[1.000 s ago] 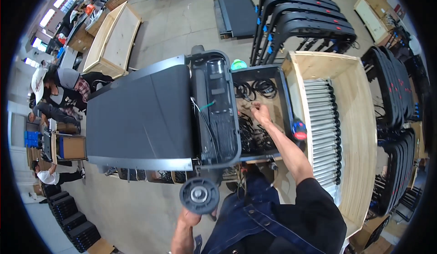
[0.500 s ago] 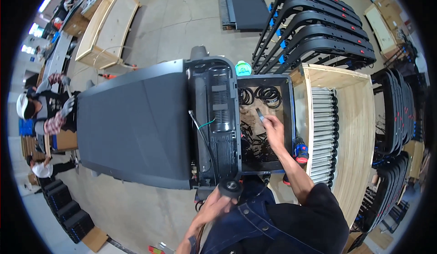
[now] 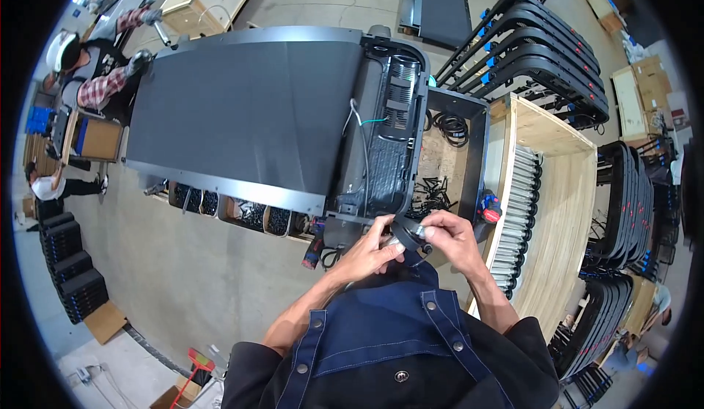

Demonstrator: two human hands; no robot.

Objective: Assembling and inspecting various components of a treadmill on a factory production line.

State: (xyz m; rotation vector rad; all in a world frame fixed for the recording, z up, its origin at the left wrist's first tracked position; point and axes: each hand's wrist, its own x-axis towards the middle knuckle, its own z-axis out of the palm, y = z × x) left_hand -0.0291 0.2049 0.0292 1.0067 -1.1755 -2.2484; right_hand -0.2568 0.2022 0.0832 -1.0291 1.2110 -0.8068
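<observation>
My left hand (image 3: 367, 255) is wrapped round a silver roller just below its black wheel-like end (image 3: 405, 236), close in front of my body. The fingertips of my right hand (image 3: 451, 239) pinch a small silver metal piece (image 3: 419, 231) against that black end; its exact kind is too small to make out. Just beyond both hands lies a treadmill deck (image 3: 249, 108) with a dark belt and a black motor housing (image 3: 396, 115) at its right end. Right of the housing, a parts tray (image 3: 477, 137) contains black drive belts (image 3: 451, 129) and loose black bolts (image 3: 433, 195).
A wooden crate (image 3: 565, 211) of silver rollers (image 3: 519, 218) stands on the right. Power drills (image 3: 489, 207) (image 3: 314, 247) rest near the tray and below the deck. Bins of screws (image 3: 249, 212) line the deck's near edge. A co-worker (image 3: 95, 71) works at its far left end.
My right hand has come back from the tray to the roller, bringing the small metal piece. My left hand has raised the roller towards it. The view has shifted.
</observation>
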